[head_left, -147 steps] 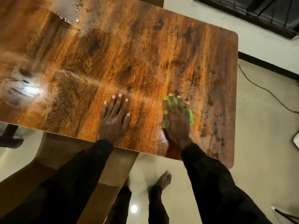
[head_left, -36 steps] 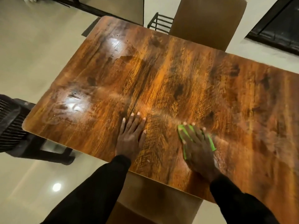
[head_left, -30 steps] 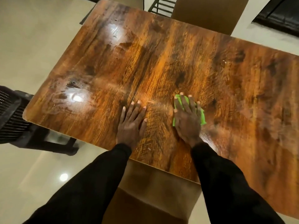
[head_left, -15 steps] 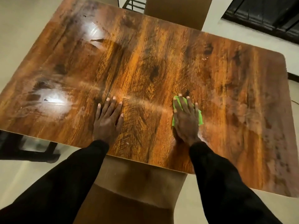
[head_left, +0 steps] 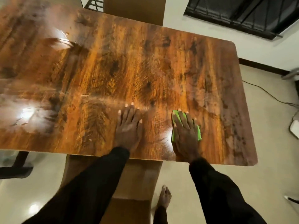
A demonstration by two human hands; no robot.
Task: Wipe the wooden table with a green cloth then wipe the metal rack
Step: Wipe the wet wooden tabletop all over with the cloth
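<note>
The table [head_left: 145,70] fills most of the frame, its glossy wood top running from the left edge to a rounded corner at the right, with bright glare in the left part and a small shine just left of the cloth. Pale floor [head_left: 267,159] shows around it at the right and along the bottom. A brown chair [head_left: 137,178] is tucked under the near edge at bottom centre, and a second chair [head_left: 134,8] stands at the far edge, top centre. Just left of that one, a few dark bars of the rack [head_left: 94,4] show at the top edge. Two black sleeves [head_left: 90,188] reach up from the bottom of the frame onto the table. The left hand [head_left: 128,131] lies flat on the bare wood at lower centre, fingers straight and close together, holding nothing. The right hand [head_left: 186,136], to its right and near the table's front edge, presses flat on the cloth [head_left: 175,116], fingers straight and slightly spread. The green cloth lies under the palm and fingers, touching the table. It sticks out past the thumb side at the upper left and past the little-finger side at the right, while the fingertips reach about to its far edge. A bare foot [head_left: 165,198] stands on the floor at bottom centre. A thin cable [head_left: 267,92] runs across the floor at the right.
</note>
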